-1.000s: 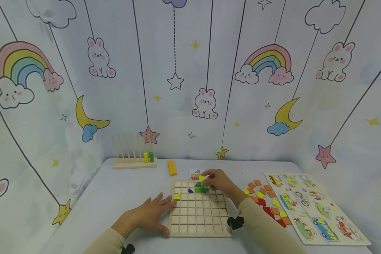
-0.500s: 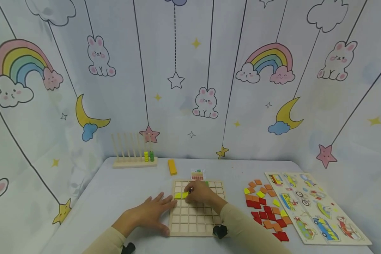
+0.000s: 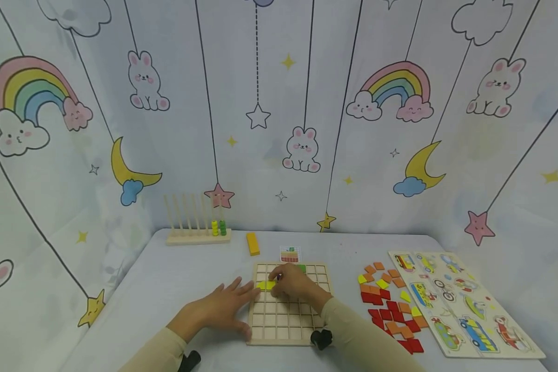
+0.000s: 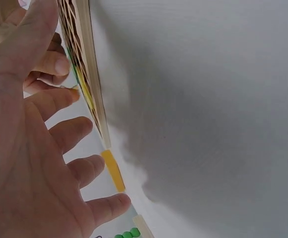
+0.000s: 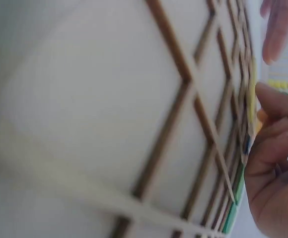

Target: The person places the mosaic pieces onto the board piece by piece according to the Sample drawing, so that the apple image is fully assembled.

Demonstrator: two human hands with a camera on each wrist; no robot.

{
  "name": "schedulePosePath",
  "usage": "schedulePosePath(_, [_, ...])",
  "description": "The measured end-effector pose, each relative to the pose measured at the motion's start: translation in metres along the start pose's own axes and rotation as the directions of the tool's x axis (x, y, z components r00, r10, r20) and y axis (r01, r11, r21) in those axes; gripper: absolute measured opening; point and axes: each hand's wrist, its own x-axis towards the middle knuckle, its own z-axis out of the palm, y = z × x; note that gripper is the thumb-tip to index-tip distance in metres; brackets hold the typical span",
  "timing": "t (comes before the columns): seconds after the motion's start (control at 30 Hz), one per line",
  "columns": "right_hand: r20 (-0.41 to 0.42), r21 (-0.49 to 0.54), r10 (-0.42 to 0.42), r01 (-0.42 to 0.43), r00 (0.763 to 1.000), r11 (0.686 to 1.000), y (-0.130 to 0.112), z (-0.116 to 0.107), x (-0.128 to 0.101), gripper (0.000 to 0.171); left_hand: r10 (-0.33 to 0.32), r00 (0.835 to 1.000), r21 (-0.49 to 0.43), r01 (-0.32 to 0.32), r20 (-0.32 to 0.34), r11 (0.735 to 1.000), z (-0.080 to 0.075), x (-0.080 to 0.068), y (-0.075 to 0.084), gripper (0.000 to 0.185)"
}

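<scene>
Your left hand lies flat with fingers spread against the left edge of the wooden grid board. Your right hand rests curled over the board's upper rows, fingertips at the yellow tiles seated there; whether it pinches one, I cannot tell. Loose red, orange and yellow tiles lie to the right. The pattern card carries no legible writing.

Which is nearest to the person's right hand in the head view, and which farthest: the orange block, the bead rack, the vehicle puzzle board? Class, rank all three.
Measured from the right hand on the grid board:
1. Orange block: just beyond the board, up and to the left.
2. Bead rack: farther left, at the table's back edge.
3. Vehicle puzzle board: far right of the table.
</scene>
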Motion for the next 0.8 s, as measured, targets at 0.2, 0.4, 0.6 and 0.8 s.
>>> schedulePosePath(0.2, [0.047, 0.173, -0.034, 0.026, 0.998, 0.985, 0.022, -0.040, -0.019, 0.042, -0.013, 1.000, -0.039, 0.013, 0.002, 0.999, -0.001, 0.007, 0.002, 0.100])
schedulePosePath(0.4, [-0.098, 0.333, 0.088, -0.051, 0.991, 0.942, 0.080, -0.112, -0.054, 0.042, -0.061, 0.998, -0.054, 0.063, 0.035, 0.997, 0.007, 0.008, -0.001, 0.105])
schedulePosePath(0.6, [-0.257, 0.276, 0.241, -0.168, 0.936, 0.946, 0.128, -0.178, -0.097, 0.043, -0.056, 0.998, -0.045, 0.058, 0.040, 0.997, 0.007, 0.007, -0.003, 0.110])
schedulePosePath(0.8, [-0.271, 0.158, 0.283, -0.248, 0.920, 0.956, 0.153, -0.190, -0.120, 0.039, -0.049, 0.998, -0.030, 0.050, 0.043, 0.998, 0.002, 0.008, -0.002, 0.118])
